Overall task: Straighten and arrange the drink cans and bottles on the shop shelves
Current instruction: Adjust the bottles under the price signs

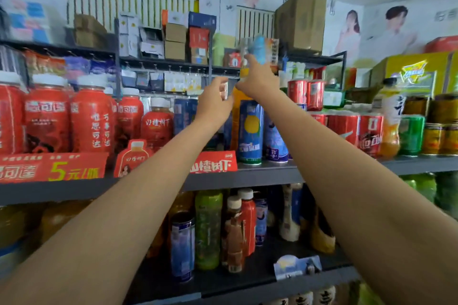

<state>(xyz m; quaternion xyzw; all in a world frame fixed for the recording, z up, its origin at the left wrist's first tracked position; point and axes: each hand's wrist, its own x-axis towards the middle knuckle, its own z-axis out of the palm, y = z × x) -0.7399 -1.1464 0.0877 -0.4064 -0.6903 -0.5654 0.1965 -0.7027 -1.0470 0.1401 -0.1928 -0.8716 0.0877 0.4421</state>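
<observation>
Both arms reach up to the middle shelf [260, 174]. My right hand [257, 82] is raised above the row and grips a blurred blue can [259, 48] from below. A tall orange drink bottle [238, 106] stands just left of that hand, behind two upright blue cans [250, 131]. My left hand [213, 101] hovers beside the orange bottle with its fingers loosely curved; nothing is plainly held in it. Left of it stand another blue can [184, 114] and large red bottles [47, 119]. Red cans [370, 131] are stacked to the right.
Red price signs [52, 168] hang on the shelf's front edge. The lower shelf [247, 282] holds mixed bottles and cans, among them a green bottle [208, 228]. Cardboard boxes [301, 20] sit on the top rack. Green and yellow cans [411, 135] fill the right end.
</observation>
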